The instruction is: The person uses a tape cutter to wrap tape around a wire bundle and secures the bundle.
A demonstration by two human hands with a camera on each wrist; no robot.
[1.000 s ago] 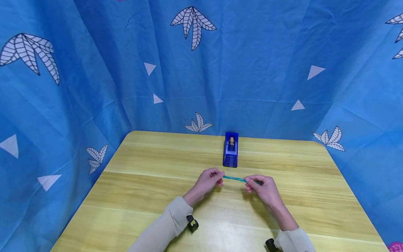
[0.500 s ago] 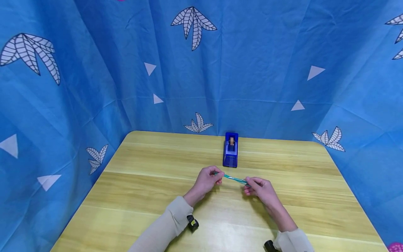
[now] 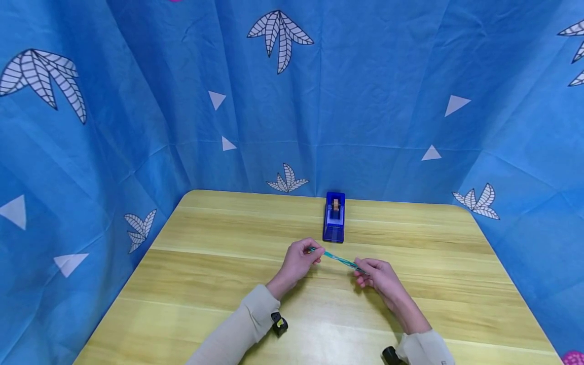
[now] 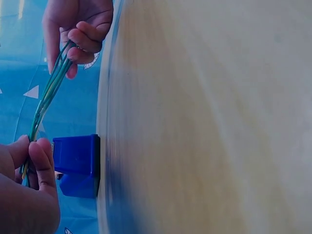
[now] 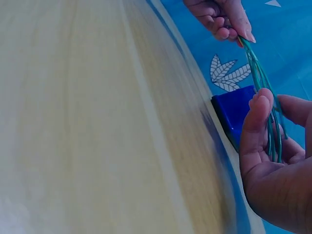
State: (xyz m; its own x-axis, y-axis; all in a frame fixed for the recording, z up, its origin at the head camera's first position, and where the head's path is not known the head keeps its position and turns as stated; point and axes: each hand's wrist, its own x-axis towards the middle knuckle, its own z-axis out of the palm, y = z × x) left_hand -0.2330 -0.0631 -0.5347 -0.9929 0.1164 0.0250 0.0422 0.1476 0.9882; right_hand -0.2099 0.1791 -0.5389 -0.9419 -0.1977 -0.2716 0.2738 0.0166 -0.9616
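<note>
A slim bundle of thin green wires (image 3: 339, 259) stretches between both hands above the table. My left hand (image 3: 297, 263) pinches its left end between thumb and fingertips. At the other end my right hand (image 3: 385, 282) pinches it, slightly lower and nearer the body in the head view. Several strands (image 4: 48, 97) run side by side in the left wrist view, with a yellowish one among them. Loose loops of the bundle (image 5: 274, 141) hang inside the right hand's curled fingers in the right wrist view.
A blue tape dispenser (image 3: 334, 218) with a small roll stands at the table's far edge, just beyond the hands. The wood-patterned table (image 3: 205, 243) has a blue curtain (image 3: 374, 101) around its back and sides.
My right hand has come slightly down and toward the body, so the bundle now slants down to the right. The left hand has risen slightly and keeps its pinch.
</note>
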